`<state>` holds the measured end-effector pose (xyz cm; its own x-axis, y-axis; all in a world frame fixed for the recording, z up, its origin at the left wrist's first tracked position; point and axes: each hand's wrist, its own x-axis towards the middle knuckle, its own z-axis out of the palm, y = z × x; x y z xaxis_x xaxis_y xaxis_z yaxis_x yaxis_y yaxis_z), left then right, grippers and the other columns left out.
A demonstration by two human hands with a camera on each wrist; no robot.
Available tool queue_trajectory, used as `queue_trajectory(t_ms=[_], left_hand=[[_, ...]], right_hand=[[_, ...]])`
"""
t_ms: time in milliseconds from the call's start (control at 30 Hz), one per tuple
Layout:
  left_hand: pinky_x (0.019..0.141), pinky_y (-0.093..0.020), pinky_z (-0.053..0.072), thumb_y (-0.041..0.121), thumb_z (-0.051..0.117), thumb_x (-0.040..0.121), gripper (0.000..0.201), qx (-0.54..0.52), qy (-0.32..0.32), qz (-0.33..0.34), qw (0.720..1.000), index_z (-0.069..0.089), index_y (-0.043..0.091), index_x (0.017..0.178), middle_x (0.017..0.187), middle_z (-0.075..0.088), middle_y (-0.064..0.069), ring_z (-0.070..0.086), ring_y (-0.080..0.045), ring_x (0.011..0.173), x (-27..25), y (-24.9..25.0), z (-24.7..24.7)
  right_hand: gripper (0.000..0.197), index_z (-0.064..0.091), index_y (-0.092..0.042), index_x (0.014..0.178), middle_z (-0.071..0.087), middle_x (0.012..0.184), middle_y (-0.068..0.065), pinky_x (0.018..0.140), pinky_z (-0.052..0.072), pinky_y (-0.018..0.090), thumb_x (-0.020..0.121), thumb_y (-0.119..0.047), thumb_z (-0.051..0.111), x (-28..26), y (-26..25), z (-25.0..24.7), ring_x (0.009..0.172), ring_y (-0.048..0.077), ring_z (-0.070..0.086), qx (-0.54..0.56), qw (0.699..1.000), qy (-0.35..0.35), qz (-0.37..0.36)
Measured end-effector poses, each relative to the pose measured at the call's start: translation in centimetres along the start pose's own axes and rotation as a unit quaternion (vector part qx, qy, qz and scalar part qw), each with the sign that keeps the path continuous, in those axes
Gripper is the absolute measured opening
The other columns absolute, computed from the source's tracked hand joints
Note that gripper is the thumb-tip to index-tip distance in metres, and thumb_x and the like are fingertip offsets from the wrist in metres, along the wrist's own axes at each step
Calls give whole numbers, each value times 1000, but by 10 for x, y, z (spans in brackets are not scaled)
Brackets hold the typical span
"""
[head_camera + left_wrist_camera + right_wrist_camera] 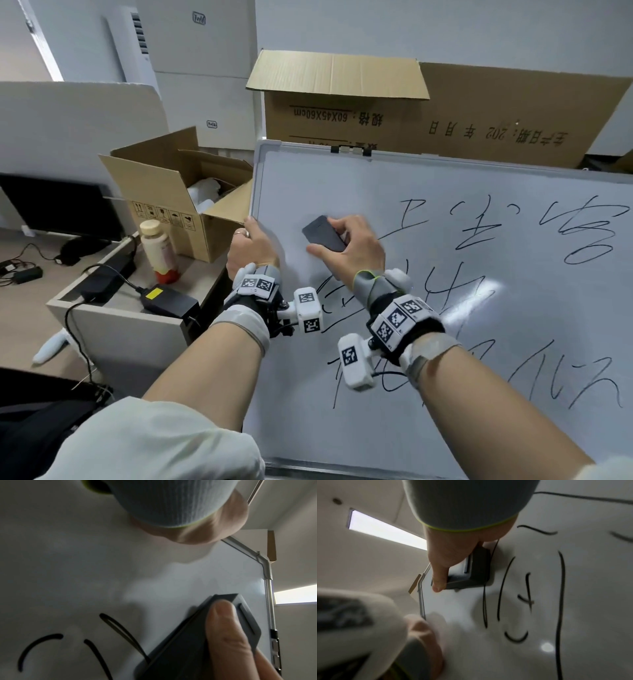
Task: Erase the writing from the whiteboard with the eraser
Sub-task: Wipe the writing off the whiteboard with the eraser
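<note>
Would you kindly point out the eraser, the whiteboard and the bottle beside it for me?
eraser (323, 233), head view, on its dark top face.
whiteboard (342, 178), head view, on a bare patch near its top edge.
bottle (158, 250), head view, on its pale body below the cap.

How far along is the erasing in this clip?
Early. The whiteboard's upper-left area looks clean. The right hand holds the dark eraser on the board; the left hand grips the board's left edge. Most black writing across the middle and right remains.
</note>
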<state>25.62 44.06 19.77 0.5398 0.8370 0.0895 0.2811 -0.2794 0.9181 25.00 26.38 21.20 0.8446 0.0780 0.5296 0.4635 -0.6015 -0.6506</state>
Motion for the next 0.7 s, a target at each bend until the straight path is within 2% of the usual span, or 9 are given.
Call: queue_trajectory(t_ms=[67, 100, 233, 367, 433, 500, 567, 633, 700], left_hand=[[66, -31, 36, 60, 23, 99, 59, 4, -3, 2, 1000, 60, 17, 81, 74, 57, 1, 55, -28, 75, -2, 0, 0], [66, -32, 37, 61, 23, 99, 59, 4, -3, 2, 1000, 60, 17, 82, 73, 57, 1, 55, -27, 75, -3, -1, 0], [67, -31, 37, 61, 22, 98, 61, -2, -7, 0, 1000, 61, 17, 84, 75, 59, 0, 56, -27, 76, -6, 0, -2], [66, -32, 37, 61, 23, 97, 60, -1, -3, -5, 1000, 60, 16, 81, 75, 60, -1, 56, -28, 76, -7, -1, -6], [65, -32, 38, 60, 24, 97, 59, -2, -2, -6, 1000, 59, 17, 80, 72, 59, 0, 56, -28, 74, -9, 0, -5], [65, -32, 38, 60, 24, 96, 57, -3, -2, -7, 1000, 59, 17, 79, 71, 58, 1, 56, -27, 74, -10, 0, -4], [65, -31, 38, 59, 26, 95, 56, -4, 2, -12, 1000, 59, 17, 79, 71, 59, 1, 56, -27, 73, -10, 1, -6], [62, -30, 35, 57, 27, 95, 54, -6, 11, -18, 1000, 57, 17, 75, 68, 58, -1, 55, -28, 71, -10, 2, -7], [61, -30, 34, 55, 28, 95, 53, -11, 17, -20, 1000, 57, 16, 74, 66, 56, 0, 54, -27, 70, -11, 2, -8]], right_hand=[[50, 64, -34, 105, 57, 99, -16, 71, 48, 26, 64, -56, 81, 4, 5, -8, 86, 6, 57, -7, 1000, 2, -7], [51, 64, -34, 106, 57, 99, -16, 70, 47, 25, 64, -57, 81, 7, 9, -15, 86, 7, 57, -8, 1000, 26, 0], [53, 65, -28, 107, 57, 102, -13, 74, 48, 28, 66, -58, 80, 24, 36, -57, 95, 12, 56, -40, 979, 193, 49], [56, 67, -29, 112, 58, 109, -7, 78, 52, 34, 66, -60, 78, 31, 45, -77, 103, 16, 57, -43, 959, 259, 107], [56, 68, -28, 113, 57, 108, -5, 78, 52, 32, 67, -56, 80, 25, 37, -62, 98, 17, 60, -21, 969, 232, 84], [56, 68, -31, 114, 58, 105, -5, 76, 50, 28, 66, -56, 81, 12, 24, -37, 94, 16, 59, -25, 989, 141, 33], [55, 67, -35, 115, 58, 105, -9, 75, 50, 28, 66, -57, 81, 0, 10, -17, 97, 13, 58, -32, 997, 72, -1], [54, 67, -39, 114, 56, 104, -14, 76, 50, 28, 66, -59, 79, -1, 6, -12, 99, 9, 58, -32, 998, 58, -5], [55, 65, -39, 116, 55, 104, -14, 73, 49, 26, 67, -62, 76, 4, 11, -19, 96, 9, 59, -44, 996, 83, -1]])
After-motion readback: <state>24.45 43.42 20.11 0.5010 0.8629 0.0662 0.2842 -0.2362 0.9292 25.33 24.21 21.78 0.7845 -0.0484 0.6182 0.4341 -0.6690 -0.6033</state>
